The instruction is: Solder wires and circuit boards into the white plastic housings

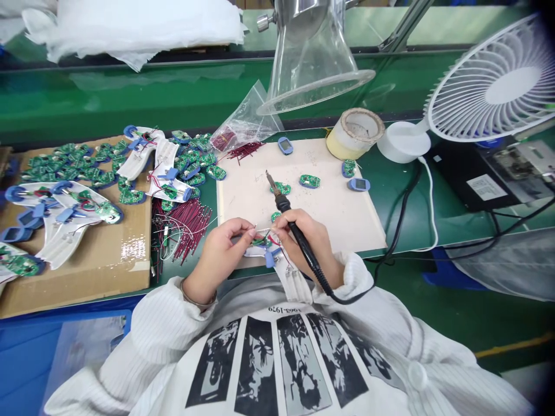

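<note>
My right hand (313,240) is closed around the black handle of a soldering iron (299,234), whose tip points up and away over the pale work sheet. Its thumb and forefinger are pinched together beside a red wire (273,240). My left hand (228,245) is closed at the head end of a white plastic housing (291,277) with a blue trigger (271,257) and a green circuit board (261,241). What exactly its fingertips pinch is partly hidden. The housing lies between both hands at the table's front edge, its handle toward my body.
Several circuit boards (310,181) lie on the pale sheet (338,214). Red wires (191,222), more boards and white housings (67,237) crowd the left. A clear fume hood (312,75) hangs above. A tape roll (353,136), fan (498,84) and black box (472,179) stand right.
</note>
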The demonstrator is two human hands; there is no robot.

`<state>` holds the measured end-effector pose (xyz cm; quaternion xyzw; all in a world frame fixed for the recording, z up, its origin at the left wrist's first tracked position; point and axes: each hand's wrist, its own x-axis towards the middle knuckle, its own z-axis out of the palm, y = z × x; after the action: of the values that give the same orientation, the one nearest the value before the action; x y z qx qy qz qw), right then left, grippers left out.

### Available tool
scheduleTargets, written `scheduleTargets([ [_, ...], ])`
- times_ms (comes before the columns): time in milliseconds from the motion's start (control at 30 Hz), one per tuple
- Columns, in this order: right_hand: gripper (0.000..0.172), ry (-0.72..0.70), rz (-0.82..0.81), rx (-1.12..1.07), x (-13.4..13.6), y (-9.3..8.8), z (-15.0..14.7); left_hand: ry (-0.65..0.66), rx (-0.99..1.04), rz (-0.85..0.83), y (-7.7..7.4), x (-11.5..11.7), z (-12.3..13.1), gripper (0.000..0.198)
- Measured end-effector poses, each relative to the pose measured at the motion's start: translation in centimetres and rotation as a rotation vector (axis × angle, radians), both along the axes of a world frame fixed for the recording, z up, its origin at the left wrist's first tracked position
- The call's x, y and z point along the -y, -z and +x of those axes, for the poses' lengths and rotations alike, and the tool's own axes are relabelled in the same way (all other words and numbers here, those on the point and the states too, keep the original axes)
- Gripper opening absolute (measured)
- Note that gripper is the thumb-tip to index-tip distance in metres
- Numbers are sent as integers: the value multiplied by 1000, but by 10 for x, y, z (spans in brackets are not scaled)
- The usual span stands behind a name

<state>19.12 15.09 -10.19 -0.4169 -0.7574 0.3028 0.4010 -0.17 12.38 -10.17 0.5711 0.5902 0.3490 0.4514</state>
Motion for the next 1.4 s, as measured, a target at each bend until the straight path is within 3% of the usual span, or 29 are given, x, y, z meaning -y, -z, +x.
scheduleTargets([
  [333, 6, 45, -116, -131, 3, 13, 2, 70, -48, 82, 1, -3, 4, 19],
  [833, 2, 52, -29, -68, 7, 13, 7, 17, -70, 113, 4, -9, 16, 11],
  [1000, 2, 54, -72, -65, 4, 12, 6, 59, -64, 150, 2, -10, 13, 9],
  [1400, 10, 15, -87, -150, -5, 9, 6, 24, -93, 193, 4, -10, 17, 11],
])
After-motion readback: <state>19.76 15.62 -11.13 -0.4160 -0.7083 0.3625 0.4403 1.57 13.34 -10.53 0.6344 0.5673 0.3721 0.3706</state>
